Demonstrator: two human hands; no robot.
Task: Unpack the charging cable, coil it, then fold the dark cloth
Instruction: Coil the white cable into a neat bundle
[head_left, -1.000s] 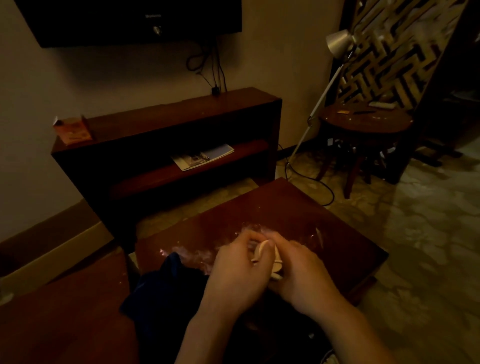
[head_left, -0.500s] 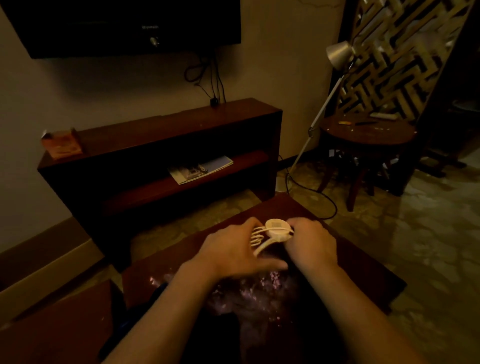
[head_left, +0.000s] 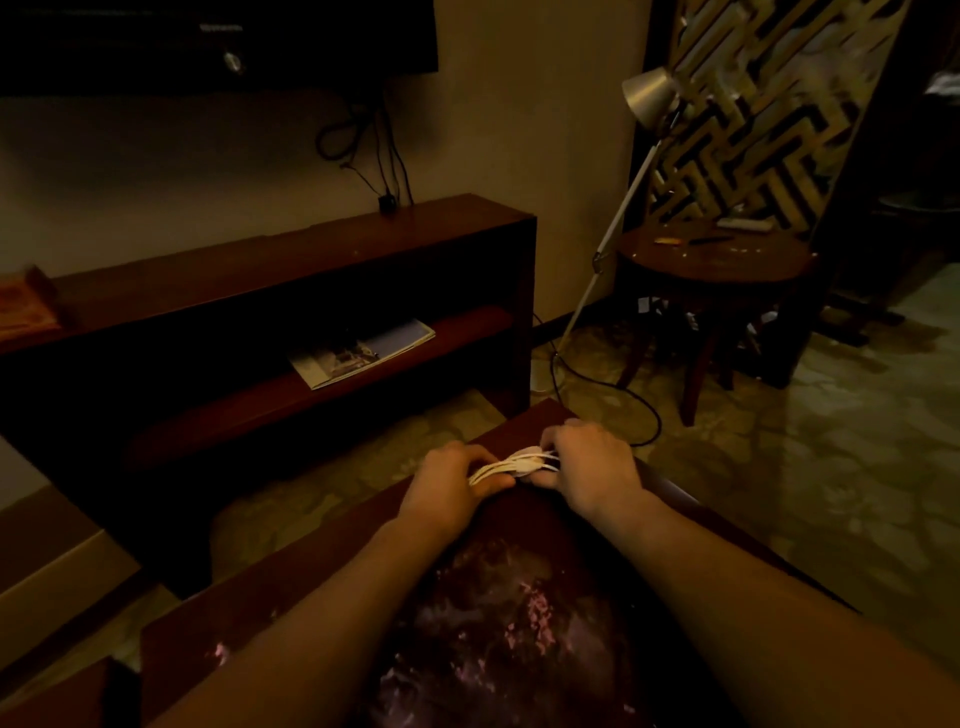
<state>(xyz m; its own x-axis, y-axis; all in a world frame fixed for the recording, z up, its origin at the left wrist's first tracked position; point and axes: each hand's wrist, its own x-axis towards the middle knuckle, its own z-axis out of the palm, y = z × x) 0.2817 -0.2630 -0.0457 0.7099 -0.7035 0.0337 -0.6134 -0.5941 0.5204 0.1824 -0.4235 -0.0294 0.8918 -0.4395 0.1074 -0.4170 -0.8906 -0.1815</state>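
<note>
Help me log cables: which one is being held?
The white charging cable, gripped by left hand and right hand; the wall cords and floor cord are black, untouched.

The cable (head_left: 511, 464) is white, the table (head_left: 280, 582) reddish-brown, the screen (head_left: 753, 104) a gold-and-black lattice.

a home living room: a wall tv (head_left: 218, 47) is hanging above a low wooden shelf (head_left: 311, 260), a floor lamp (head_left: 649, 93) is leaning beside a round side table (head_left: 727, 260).

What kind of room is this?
Probably a living room or hotel lounge: a dark flat screen hangs above a low dark wooden shelf unit, with a metal floor lamp beside a round wooden side table.
</note>
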